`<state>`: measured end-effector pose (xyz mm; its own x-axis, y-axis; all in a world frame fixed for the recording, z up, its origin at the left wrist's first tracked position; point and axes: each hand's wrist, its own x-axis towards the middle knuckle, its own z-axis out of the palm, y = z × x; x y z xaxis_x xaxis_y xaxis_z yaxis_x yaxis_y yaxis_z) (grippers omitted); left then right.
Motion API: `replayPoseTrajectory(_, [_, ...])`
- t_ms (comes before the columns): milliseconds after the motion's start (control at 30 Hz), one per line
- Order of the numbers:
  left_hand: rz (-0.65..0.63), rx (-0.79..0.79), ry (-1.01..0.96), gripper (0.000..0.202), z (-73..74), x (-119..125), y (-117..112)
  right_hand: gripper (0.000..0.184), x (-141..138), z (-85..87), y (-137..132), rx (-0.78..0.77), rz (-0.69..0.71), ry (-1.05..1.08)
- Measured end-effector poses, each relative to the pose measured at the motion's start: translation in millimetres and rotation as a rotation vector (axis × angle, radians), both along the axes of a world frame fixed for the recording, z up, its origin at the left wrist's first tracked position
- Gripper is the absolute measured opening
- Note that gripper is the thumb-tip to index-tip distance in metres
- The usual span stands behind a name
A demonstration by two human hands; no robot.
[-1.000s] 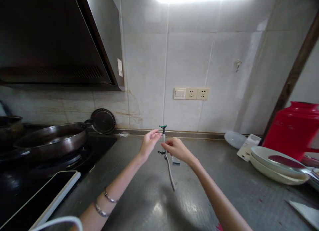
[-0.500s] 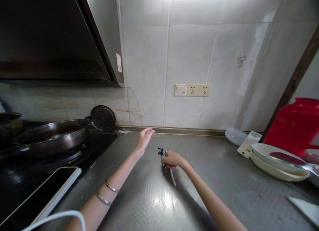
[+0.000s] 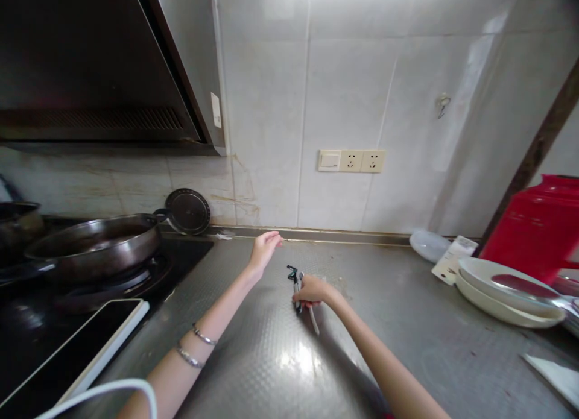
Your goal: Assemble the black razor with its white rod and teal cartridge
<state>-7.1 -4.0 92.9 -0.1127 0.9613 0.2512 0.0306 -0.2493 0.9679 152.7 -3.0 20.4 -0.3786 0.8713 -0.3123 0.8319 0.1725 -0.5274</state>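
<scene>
At the far left stands a dark pot [image 3: 20,226]. To the right of it, a wide metal pan [image 3: 133,250] rests on the black stove [image 3: 187,256], lower than the range hood [image 3: 90,57]. Nearer, at the left, lies a flat device [image 3: 76,355] with black face and white edge, and a white cable [image 3: 113,384] makes a curve beside it. A round black disc [image 3: 187,211] leans against the tiled wall [image 3: 266,123].

Next comes the left hand [image 3: 263,250], over the far part of the metal counter [image 3: 244,359]; its fingers are loosely extended and it holds nothing. Two silver bracelets [image 3: 190,358] go around this forearm. To the right and a little nearer, the right hand [image 3: 313,289] is closed around a small bundle of razors [image 3: 292,273], with one dark head at the far side of the fist and another dark end at the near side. The fingers cover much of it, so I cannot tell how many pieces there are. A slim pale stick [image 3: 314,320] comes out below the same hand.

Farther right, the wall bears a socket panel [image 3: 351,161] and a small hook [image 3: 442,103]. On the counter there are a translucent bowl [image 3: 429,245], a white packet [image 3: 453,259], stacked pale dishes [image 3: 502,307] and a red container [image 3: 534,232]; nearer lies a white flat piece [image 3: 556,377].
</scene>
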Motion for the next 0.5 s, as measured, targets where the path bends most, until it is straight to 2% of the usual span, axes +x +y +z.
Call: replayPoseTrajectory(500, [-0.025, -0.008, 0.014, 0.034, -1.4, -0.1, 0.9, 0.022, 0.1, 2.8, -2.0, 0.04, 0.0, -0.029])
